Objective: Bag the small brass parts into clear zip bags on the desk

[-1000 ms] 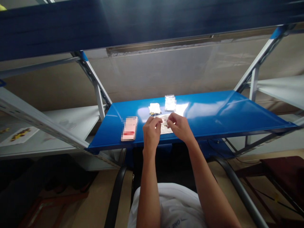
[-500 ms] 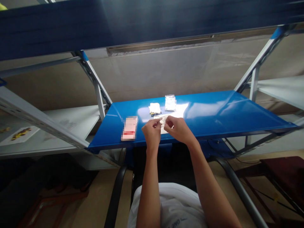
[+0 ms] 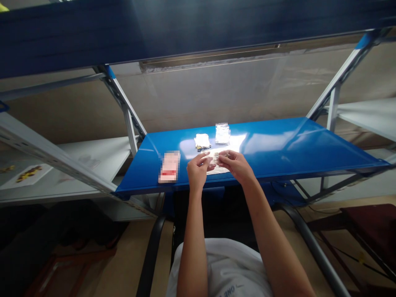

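Over a pale cloth or sheet (image 3: 220, 169) near the front edge of the blue table, my two hands work close together. My left hand (image 3: 198, 167) has thumb and fingers bent around one side of what looks like a small clear plastic bag (image 3: 214, 157). On the other side, my right hand (image 3: 237, 165) pinches it between thumb and fingertips. Its contents are too small to make out. Just beyond my hands lies a stack of small shiny packets (image 3: 202, 140), with dark and yellowish bits showing at its lower edge. Right of it is a pile of clear plastic bags (image 3: 222, 133).
A blurred-out pink rectangular item (image 3: 169, 167) with a red band lies at the left of the blue table (image 3: 291, 152). Metal shelf posts (image 3: 123, 101) rise at both sides. On the left shelf, yellow and dark pieces (image 3: 29, 174) rest on a white sheet.
My fingers have opened out from tight pinches, and the clear bag shows between them. My right hand has turned slightly, its fingers reaching further left. The table items stay put.
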`<act>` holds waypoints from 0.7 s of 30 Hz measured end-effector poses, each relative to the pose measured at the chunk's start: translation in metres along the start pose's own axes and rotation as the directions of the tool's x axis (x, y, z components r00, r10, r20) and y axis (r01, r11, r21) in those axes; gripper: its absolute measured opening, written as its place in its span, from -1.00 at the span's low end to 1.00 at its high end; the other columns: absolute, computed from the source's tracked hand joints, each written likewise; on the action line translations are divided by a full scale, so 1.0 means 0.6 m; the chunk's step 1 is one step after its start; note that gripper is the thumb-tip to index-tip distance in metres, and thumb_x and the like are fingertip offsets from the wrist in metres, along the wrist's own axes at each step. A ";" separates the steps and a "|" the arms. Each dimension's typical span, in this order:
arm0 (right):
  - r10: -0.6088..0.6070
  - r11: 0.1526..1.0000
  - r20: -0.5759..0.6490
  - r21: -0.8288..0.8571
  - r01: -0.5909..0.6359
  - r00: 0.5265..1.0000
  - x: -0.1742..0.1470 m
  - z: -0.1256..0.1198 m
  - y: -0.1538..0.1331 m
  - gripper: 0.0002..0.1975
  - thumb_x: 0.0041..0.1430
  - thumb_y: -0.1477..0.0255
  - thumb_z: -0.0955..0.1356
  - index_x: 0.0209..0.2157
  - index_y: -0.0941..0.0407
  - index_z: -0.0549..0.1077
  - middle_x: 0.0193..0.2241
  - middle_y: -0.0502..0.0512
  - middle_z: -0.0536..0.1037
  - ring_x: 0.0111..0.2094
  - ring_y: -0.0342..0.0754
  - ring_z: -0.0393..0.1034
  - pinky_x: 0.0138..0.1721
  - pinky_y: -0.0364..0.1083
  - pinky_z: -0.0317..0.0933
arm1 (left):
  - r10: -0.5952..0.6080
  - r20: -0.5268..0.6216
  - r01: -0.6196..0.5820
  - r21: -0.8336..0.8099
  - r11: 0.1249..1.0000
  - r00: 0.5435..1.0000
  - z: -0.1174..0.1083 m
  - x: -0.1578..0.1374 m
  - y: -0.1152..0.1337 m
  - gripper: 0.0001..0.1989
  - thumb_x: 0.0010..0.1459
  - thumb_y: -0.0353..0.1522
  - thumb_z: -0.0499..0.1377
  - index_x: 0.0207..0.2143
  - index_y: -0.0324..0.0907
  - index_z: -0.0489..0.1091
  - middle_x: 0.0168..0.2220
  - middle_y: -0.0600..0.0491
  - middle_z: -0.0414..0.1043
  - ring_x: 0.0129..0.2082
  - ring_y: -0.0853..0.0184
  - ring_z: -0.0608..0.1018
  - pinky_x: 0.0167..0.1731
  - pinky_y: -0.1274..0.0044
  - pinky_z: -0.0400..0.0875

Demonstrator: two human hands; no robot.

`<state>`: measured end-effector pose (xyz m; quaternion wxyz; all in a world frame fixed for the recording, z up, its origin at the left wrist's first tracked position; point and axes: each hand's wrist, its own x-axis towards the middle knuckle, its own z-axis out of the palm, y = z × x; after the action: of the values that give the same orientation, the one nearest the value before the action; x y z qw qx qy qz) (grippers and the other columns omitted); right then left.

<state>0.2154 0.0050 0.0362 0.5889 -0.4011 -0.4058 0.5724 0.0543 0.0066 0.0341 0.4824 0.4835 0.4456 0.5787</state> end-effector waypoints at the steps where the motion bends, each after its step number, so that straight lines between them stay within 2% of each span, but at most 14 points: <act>1: -0.015 1.000 -0.016 0.004 0.015 1.000 0.002 -0.004 0.004 -0.48 -0.21 0.12 0.69 -0.31 0.11 0.57 -0.42 0.04 0.60 -0.35 -0.05 0.56 -0.14 -0.01 0.54 | -0.003 -0.013 0.003 -0.003 1.000 1.000 0.005 -0.001 -0.004 -0.64 0.22 -0.26 0.37 0.01 -0.24 0.59 -0.23 -0.06 0.69 -0.41 0.24 0.73 -0.29 0.41 0.74; 6: -0.099 0.994 -0.115 -0.061 0.092 0.988 0.011 -0.021 0.016 -0.47 -0.23 0.05 0.68 -0.36 0.10 0.55 -0.47 0.02 0.58 -0.40 -0.05 0.54 -0.14 0.03 0.58 | 0.059 -0.044 -0.055 0.073 0.996 0.997 0.031 -0.008 -0.020 -0.69 0.34 -0.32 0.21 0.10 -0.16 0.50 -0.10 -0.07 0.67 -0.36 0.29 0.72 -0.36 0.49 0.70; 9: -0.181 0.973 -0.159 -0.173 0.153 0.971 0.020 -0.033 0.012 -0.52 -0.14 0.06 0.64 -0.37 0.10 0.54 -0.47 0.02 0.57 -0.41 -0.04 0.56 -0.16 0.03 0.59 | 0.117 -0.032 -0.110 0.164 0.980 0.993 0.036 -0.004 -0.026 -0.60 0.35 -0.38 0.17 0.22 -0.08 0.42 -0.07 -0.03 0.66 -0.24 0.28 0.71 -0.36 0.55 0.65; 12: -0.247 0.923 -0.147 -0.337 0.186 0.958 0.042 -0.050 -0.005 -0.61 -0.03 0.11 0.59 -0.36 0.09 0.52 -0.47 0.03 0.57 -0.41 0.00 0.59 -0.21 0.04 0.59 | 0.166 0.000 -0.162 0.241 0.957 0.986 0.030 0.018 -0.032 -0.55 0.37 -0.39 0.15 0.28 -0.03 0.37 -0.04 -0.02 0.65 -0.14 0.27 0.70 -0.25 0.52 0.64; 15: -0.299 0.802 -0.022 -0.548 0.238 0.954 0.073 -0.063 -0.031 -0.75 0.11 0.23 0.52 -0.37 0.09 0.49 -0.47 0.04 0.58 -0.42 0.02 0.61 -0.29 -0.01 0.54 | 0.203 0.051 -0.208 0.343 0.916 0.978 0.023 0.050 -0.037 -0.62 0.39 -0.36 0.17 0.22 -0.06 0.46 0.03 -0.06 0.63 -0.11 0.25 0.67 -0.12 0.45 0.61; 19: -0.285 0.550 0.234 -0.754 0.359 0.929 0.111 -0.062 -0.062 -0.95 0.18 0.46 0.41 -0.37 0.11 0.48 -0.49 0.02 0.59 -0.47 -0.04 0.59 -0.34 -0.11 0.39 | 0.251 0.126 -0.280 0.481 0.831 0.960 0.026 0.086 -0.043 -0.64 0.30 -0.44 0.26 0.14 -0.13 0.53 0.03 -0.09 0.62 -0.20 0.27 0.64 -0.05 0.41 0.56; 21: -0.262 0.438 0.324 -0.800 0.411 0.909 0.123 -0.055 -0.071 -0.94 0.20 0.52 0.38 -0.36 0.12 0.50 -0.54 0.00 0.57 -0.48 -0.05 0.56 -0.34 -0.13 0.32 | 0.263 0.144 -0.299 0.532 0.793 0.954 0.028 0.097 -0.044 -0.62 0.27 -0.47 0.29 0.13 -0.14 0.53 0.00 -0.08 0.62 -0.22 0.28 0.62 -0.05 0.41 0.54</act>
<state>0.2625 0.0776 0.0659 0.3834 -0.5039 -0.7484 0.1973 0.0703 0.0685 0.0177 0.2464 0.6797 0.5001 0.4766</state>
